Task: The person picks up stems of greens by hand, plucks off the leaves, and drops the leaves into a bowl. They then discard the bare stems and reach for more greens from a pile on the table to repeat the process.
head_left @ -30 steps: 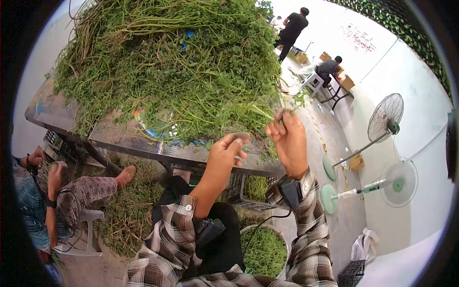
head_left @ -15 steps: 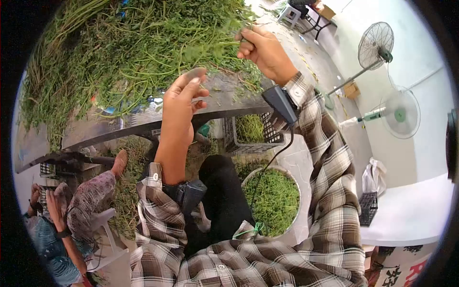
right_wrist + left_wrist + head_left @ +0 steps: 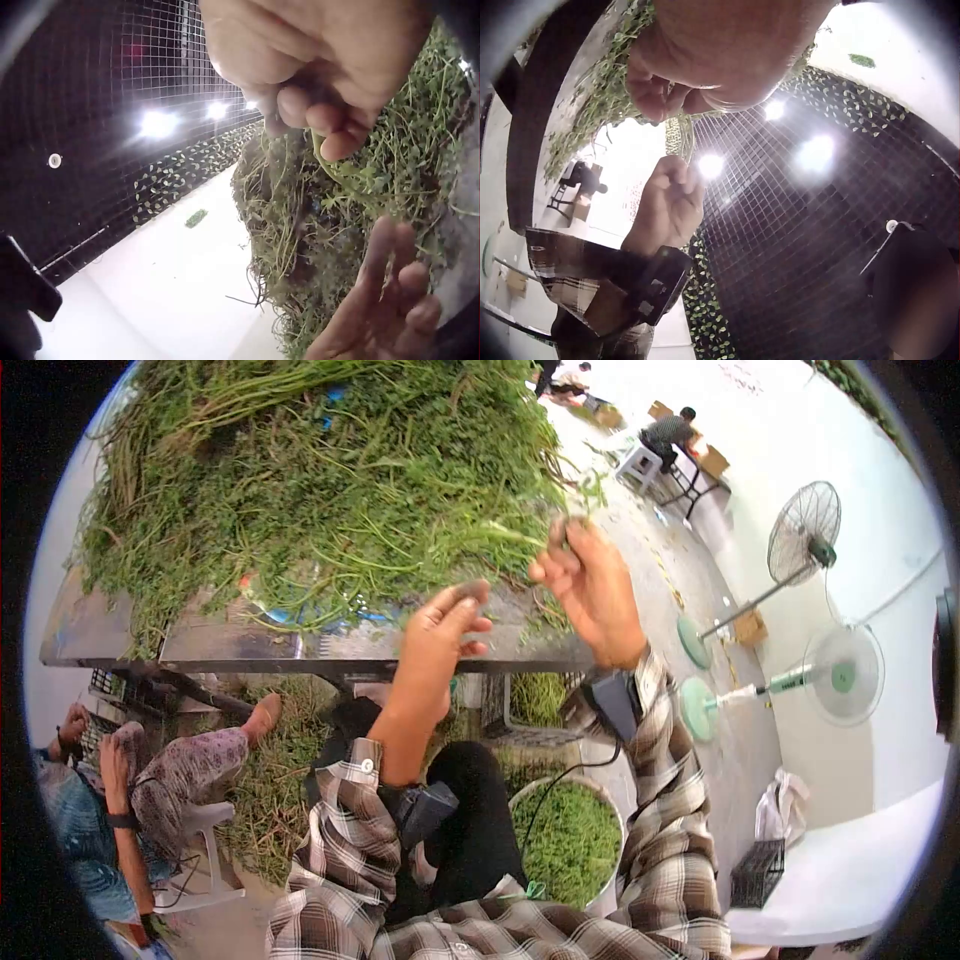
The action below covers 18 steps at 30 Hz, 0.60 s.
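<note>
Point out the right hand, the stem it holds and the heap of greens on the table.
Right hand (image 3: 592,585), head view: middle of the hand.
Stem (image 3: 329,172), right wrist view: stretch just below the hand.
Heap of greens (image 3: 335,505), head view: leafy middle.

Grey, dark-edged table (image 3: 212,637) beneath a broad, tangled heap of leafy green stems (image 3: 330,490).

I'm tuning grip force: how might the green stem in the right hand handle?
The green stem probably flexes, as it curves away from the right hand. It's likely light, being slender. Thin and green, it may bruise under a hard pinch.
</note>
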Available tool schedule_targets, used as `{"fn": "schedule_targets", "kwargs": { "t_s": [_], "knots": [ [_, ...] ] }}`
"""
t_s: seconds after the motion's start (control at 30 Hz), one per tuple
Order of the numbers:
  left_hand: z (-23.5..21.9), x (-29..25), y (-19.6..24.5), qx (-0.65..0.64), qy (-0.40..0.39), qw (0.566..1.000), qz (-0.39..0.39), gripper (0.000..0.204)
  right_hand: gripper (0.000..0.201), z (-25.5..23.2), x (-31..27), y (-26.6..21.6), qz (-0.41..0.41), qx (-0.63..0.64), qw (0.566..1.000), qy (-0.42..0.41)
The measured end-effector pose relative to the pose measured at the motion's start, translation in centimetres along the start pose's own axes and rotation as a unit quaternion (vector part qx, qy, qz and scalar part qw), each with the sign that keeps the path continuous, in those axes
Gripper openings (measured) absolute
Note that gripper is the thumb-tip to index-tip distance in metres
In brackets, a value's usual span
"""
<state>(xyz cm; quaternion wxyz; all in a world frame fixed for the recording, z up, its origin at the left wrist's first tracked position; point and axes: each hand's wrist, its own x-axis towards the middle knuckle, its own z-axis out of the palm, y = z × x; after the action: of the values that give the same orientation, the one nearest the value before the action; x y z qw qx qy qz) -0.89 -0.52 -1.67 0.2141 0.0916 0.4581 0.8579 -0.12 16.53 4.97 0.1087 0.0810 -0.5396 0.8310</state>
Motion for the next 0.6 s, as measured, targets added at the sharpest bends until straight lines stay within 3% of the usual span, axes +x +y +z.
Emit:
{"fn": "schedule_targets", "kwargs": {
  "t_s": [0.4,0.6],
  "knots": [
    [-0.2,0.5,-0.4,-0.063,-0.02,0.998,-0.007,0.027,0.013,1.3,-3.1,3.1,0.028,0.104,0.994,-0.024],
    [-0.2,0.3,-0.1,-0.08,-0.023,0.997,-0.009,0.022,0.014,1.5,-4.3,4.9,0.05,0.069,0.994,-0.066]
  ]
}}
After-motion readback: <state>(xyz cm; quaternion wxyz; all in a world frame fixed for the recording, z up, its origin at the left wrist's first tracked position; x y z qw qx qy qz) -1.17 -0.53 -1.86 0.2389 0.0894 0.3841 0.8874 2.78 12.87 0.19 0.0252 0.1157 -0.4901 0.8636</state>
